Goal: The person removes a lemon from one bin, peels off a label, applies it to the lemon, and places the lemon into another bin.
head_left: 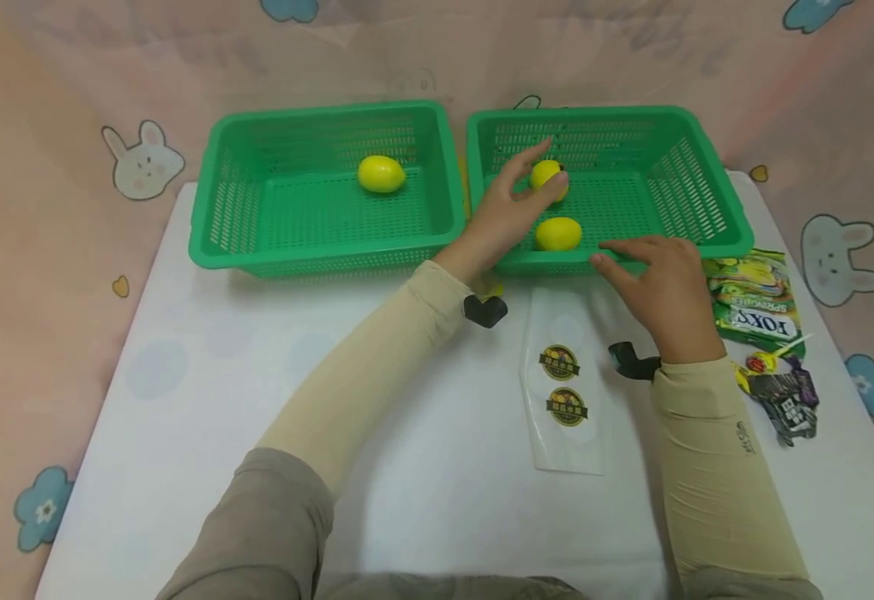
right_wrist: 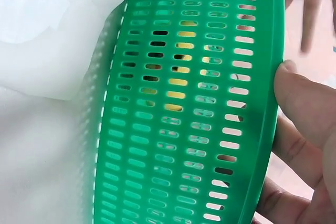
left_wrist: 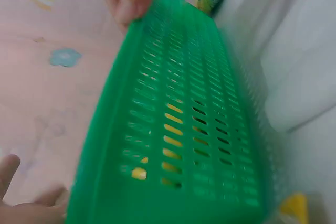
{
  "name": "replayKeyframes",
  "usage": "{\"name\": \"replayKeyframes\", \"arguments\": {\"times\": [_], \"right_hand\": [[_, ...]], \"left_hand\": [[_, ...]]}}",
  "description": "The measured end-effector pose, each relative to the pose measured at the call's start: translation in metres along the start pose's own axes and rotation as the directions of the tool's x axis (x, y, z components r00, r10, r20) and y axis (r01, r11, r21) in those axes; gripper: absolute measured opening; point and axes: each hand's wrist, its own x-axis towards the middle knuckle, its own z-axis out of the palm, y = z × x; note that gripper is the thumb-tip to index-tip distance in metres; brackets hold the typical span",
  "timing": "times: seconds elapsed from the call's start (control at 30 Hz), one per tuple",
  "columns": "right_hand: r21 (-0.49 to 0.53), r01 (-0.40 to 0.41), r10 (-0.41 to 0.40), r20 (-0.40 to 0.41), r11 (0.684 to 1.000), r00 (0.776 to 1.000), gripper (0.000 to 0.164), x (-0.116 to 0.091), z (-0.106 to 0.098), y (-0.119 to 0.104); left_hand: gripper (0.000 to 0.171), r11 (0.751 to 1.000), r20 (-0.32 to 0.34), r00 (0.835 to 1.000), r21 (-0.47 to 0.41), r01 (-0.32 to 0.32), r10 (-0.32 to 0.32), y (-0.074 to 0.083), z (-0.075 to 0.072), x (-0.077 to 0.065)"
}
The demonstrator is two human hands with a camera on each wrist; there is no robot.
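My left hand [head_left: 507,212] reaches over the left end of the right green basket [head_left: 732,237], fingers extended and apart. Beneath it, partly hidden by the thumb, is one yellow lemon [head_left: 545,173]; a second lemon [head_left: 559,234] lies nearer the front wall. With thumb and fingers, my right hand [head_left: 672,287] grips the front rim of that basket. In the right wrist view the thumb [right_wrist: 302,90] lies at the rim and the other fingers are behind it. Yellow shows through the slots of the basket wall [left_wrist: 173,145] in the left wrist view.
Beside it stands another green basket [head_left: 317,250] with one lemon [head_left: 381,174]. In front lies a clear plastic bag with two round stickers [head_left: 564,385]. To the right are a green Fox's candy packet [head_left: 755,300], a lollipop [head_left: 762,362] and dark wrapped sweets [head_left: 789,404].
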Motion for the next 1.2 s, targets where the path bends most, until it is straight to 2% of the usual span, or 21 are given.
{"name": "replayKeyframes", "arguments": {"times": [0.07,0.17,0.27,0.37,0.47,0.57,0.67,0.77,0.83,0.93,1.03,1.13,1.2], "right_hand": [[0.005,0.003,-0.003,0.016,1.0,1.0,0.054,0.003,0.0,0.0],[-0.001,-0.007,0.007,0.049,1.0,0.999,0.058,0.008,-0.004,0.0],[-0.001,-0.05,0.049,0.09,0.999,0.995,0.065,0.014,-0.012,-0.002],[0.032,-0.044,0.041,0.081,0.999,0.996,0.067,0.023,-0.016,-0.015],[0.095,0.023,-0.028,0.049,0.995,0.998,0.06,0.031,-0.009,-0.042],[0.119,0.097,-0.104,0.057,0.988,0.993,0.053,0.041,0.012,-0.078],[0.094,0.125,-0.136,0.124,0.988,0.983,0.05,0.051,0.038,-0.11],[0.043,0.14,-0.145,0.167,0.989,0.975,0.044,0.058,0.06,-0.127],[0.009,0.144,-0.144,0.175,0.99,0.974,0.039,0.058,0.067,-0.132],[-0.032,0.157,-0.15,0.161,0.987,0.975,0.034,0.055,0.069,-0.133],[-0.056,0.168,-0.157,0.161,0.984,0.974,0.034,0.054,0.07,-0.134],[-0.067,0.169,-0.157,0.153,0.983,0.976,0.035,0.054,0.069,-0.13],[-0.065,0.167,-0.156,0.145,0.984,0.977,0.034,0.054,0.07,-0.128]], "left_hand": [[0.044,0.992,-0.085,0.993,-0.091,-0.09,0.082,-0.003,-0.008,-0.017],[0.025,0.968,-0.218,0.966,-0.174,-0.179,0.139,-0.012,-0.024,-0.047],[0.023,0.965,-0.3,0.948,-0.197,-0.173,0.108,-0.025,-0.04,-0.078],[0.021,0.97,-0.363,0.93,-0.2,-0.136,0.056,-0.038,-0.053,-0.103],[0.017,0.967,-0.402,0.915,-0.221,-0.127,0.028,-0.048,-0.061,-0.118],[0.015,0.96,-0.423,0.906,-0.247,-0.135,0.018,-0.057,-0.064,-0.123],[0.02,0.955,-0.421,0.907,-0.258,-0.145,0.024,-0.064,-0.064,-0.122],[0.025,0.954,-0.41,0.911,-0.255,-0.156,0.039,-0.066,-0.064,-0.121],[0.025,0.955,-0.399,0.916,-0.249,-0.162,0.051,-0.062,-0.067,-0.119],[0.019,0.958,-0.401,0.915,-0.243,-0.149,0.041,-0.041,-0.077,-0.108],[0.02,0.958,-0.432,0.902,-0.267,-0.102,-0.025,-0.004,-0.094,-0.083],[0.023,0.958,-0.461,0.879,-0.286,-0.02,-0.12,0.036,-0.109,-0.041],[0.026,0.956,-0.475,0.858,-0.287,0.06,-0.196,0.053,-0.117,-0.01]]}}
